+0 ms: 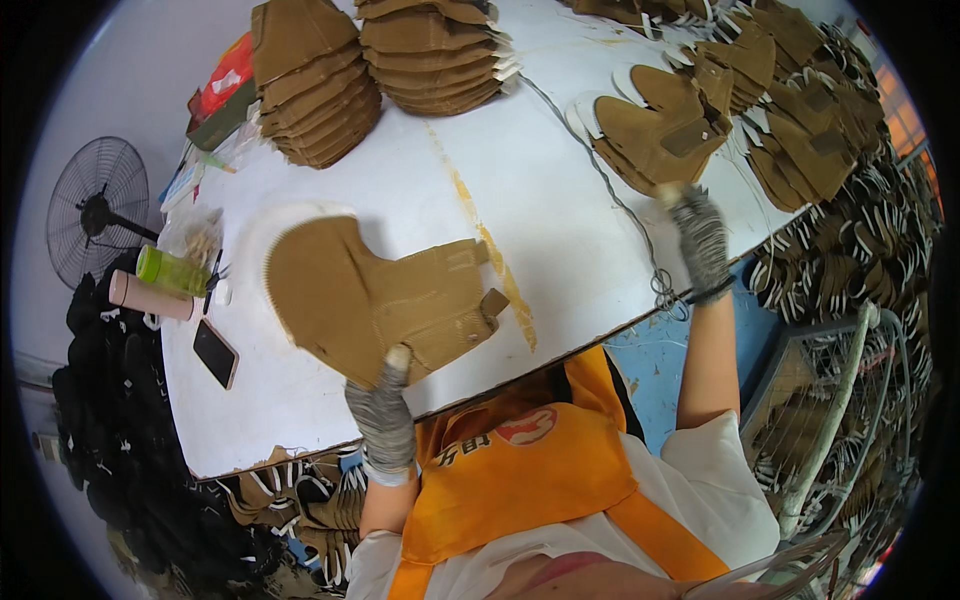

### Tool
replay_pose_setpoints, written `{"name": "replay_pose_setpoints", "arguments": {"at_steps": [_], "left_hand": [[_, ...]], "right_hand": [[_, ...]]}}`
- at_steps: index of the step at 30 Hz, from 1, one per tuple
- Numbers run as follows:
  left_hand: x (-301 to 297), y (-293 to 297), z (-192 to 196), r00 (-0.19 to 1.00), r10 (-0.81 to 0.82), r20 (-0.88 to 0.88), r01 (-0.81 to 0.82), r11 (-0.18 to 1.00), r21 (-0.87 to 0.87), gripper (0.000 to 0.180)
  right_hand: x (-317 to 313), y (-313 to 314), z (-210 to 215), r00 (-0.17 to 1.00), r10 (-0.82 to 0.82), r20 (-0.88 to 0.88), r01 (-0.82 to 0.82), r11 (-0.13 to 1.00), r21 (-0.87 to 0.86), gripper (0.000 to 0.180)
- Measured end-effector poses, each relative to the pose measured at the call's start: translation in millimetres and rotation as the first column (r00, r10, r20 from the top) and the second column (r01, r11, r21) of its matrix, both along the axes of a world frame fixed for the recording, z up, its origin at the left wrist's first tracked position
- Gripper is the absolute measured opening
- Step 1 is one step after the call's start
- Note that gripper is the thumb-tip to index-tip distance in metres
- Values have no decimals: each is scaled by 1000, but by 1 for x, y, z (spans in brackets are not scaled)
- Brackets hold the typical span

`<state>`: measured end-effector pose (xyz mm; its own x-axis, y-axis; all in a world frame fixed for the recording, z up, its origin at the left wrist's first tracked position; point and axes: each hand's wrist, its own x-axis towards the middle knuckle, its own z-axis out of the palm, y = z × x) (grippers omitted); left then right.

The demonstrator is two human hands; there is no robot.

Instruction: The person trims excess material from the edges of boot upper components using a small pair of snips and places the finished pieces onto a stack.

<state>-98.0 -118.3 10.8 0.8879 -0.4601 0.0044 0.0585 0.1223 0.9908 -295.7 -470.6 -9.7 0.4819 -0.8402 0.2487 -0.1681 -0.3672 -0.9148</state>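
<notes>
A brown, boot-shaped shoe upper [330, 290] with a fluffy white edge lies flat on the white table. My left hand [382, 415], in a grey knitted glove with bare fingertips, pinches its lower edge, the thumb on top. At the right, my gloved right hand [700, 240] reaches to a small pile of similar brown uppers [655, 135]. Its bunched fingertips meet the pile's near edge and seem closed on the upper there; the far side of the grip is hidden.
Tall stacks of brown uppers [315, 90] stand at the far side. A grey cord [610, 185] crosses the white table [260, 420]. At left are a phone [215, 353], a pink bottle [150, 295], a green cup [170, 268] and a fan [97, 213]. A wire cart [830, 420] stands right.
</notes>
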Motion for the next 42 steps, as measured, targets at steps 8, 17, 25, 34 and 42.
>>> {"name": "replay_pose_setpoints", "arguments": {"at_steps": [8,17,25,34,42], "left_hand": [[33,22,-23,776,-288,-561,-109,815,-569,51],[32,21,-24,652,-390,-650,-110,800,-589,53],[34,4,-17,576,-467,-671,39,836,-548,54],[32,4,-13,566,-451,-690,45,853,-520,53],[34,1,-16,551,-506,-663,90,826,-556,50]], "right_hand": [[-50,-89,-41,475,-620,-624,494,775,-395,47],[-73,-23,-14,933,-204,-298,210,978,-14,24],[58,98,40,923,334,-191,-385,786,-484,34],[99,78,55,797,493,-348,-585,489,-647,34],[105,84,61,821,435,-371,-554,450,-700,30]]}}
